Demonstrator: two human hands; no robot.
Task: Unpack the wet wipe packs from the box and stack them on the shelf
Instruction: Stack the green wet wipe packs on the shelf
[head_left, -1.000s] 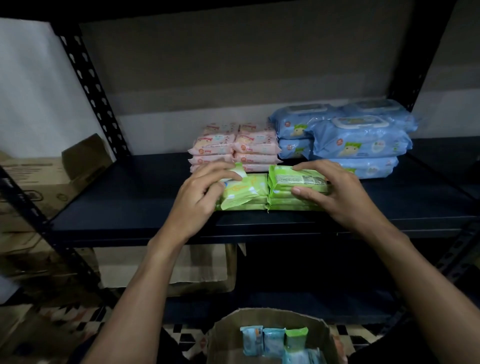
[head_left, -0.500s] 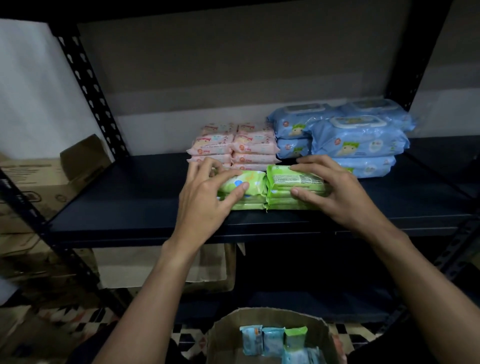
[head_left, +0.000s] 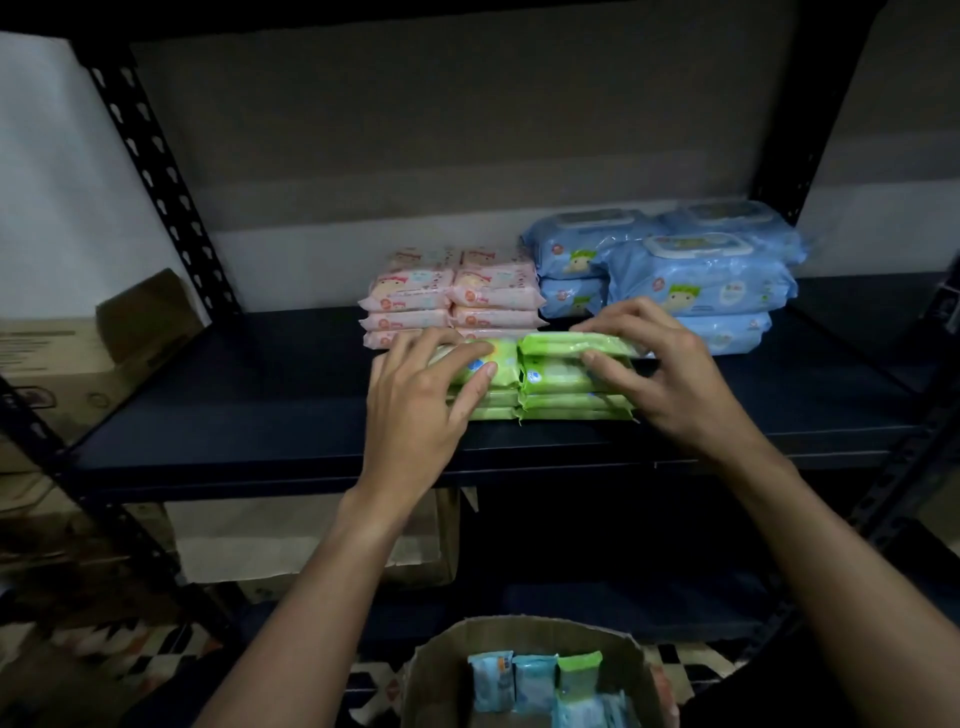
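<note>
Two green stacks of wet wipe packs are found side by side at the front edge of the shelf (head_left: 260, 415), ahead of the pink packs (head_left: 452, 291) and blue packs (head_left: 696, 275). More packs are seen upright in the box (head_left: 441, 670) below. The left hand (head_left: 421, 400) is laid flat over the left green stack (head_left: 498, 364), fingers extended and thumb on its front face. The right green stack (head_left: 566, 395) is pinched at its top pack by the right hand (head_left: 670, 374), fingers above and thumb in front. A risk is judged: the film wrappers look slippery and the stacks sit near the edge, so uneven pressure or a hasty release could slide a top pack off toward the floor. Compared with half a second ago, the left top pack is no longer humped but pressed level with its neighbour, and the left hand has been lowered flatter.
</note>
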